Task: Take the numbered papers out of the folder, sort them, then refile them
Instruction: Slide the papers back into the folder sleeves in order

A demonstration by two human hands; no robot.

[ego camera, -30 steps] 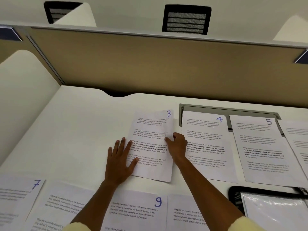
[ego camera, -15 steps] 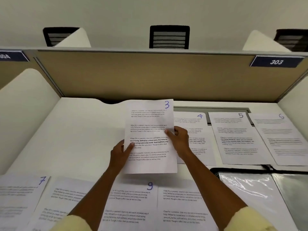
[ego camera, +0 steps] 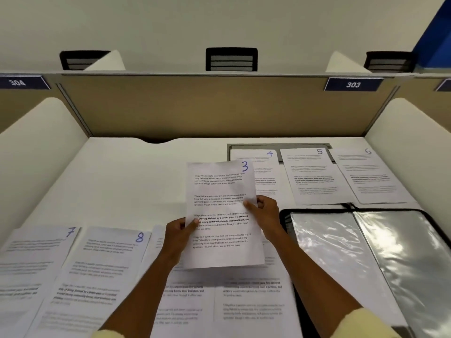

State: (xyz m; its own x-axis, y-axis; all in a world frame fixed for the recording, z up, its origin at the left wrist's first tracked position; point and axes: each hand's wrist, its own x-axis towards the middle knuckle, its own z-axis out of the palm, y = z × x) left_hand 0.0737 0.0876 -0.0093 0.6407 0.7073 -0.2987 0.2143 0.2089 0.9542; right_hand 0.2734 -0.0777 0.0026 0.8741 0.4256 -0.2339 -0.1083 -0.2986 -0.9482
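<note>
On the white desk (ego camera: 117, 181), flat thin sheets numbered 7 (ego camera: 31, 259) and 8 (ego camera: 102, 262) lie side by side at the near left, with bare smooth desktop beyond them up to the tan partition (ego camera: 195, 106). The left hand (ego camera: 179, 234) pinches the left edge of sheet 3 (ego camera: 222, 215), lifted off the desk; the right hand (ego camera: 264, 214) grips its right edge. Sheets 4 (ego camera: 264, 174), 5 (ego camera: 314, 176) and 6 (ego camera: 371, 174) lie in a row behind. The open folder (ego camera: 366, 259), black-rimmed with glossy, crinkled plastic sleeves, lies at the right.
</note>
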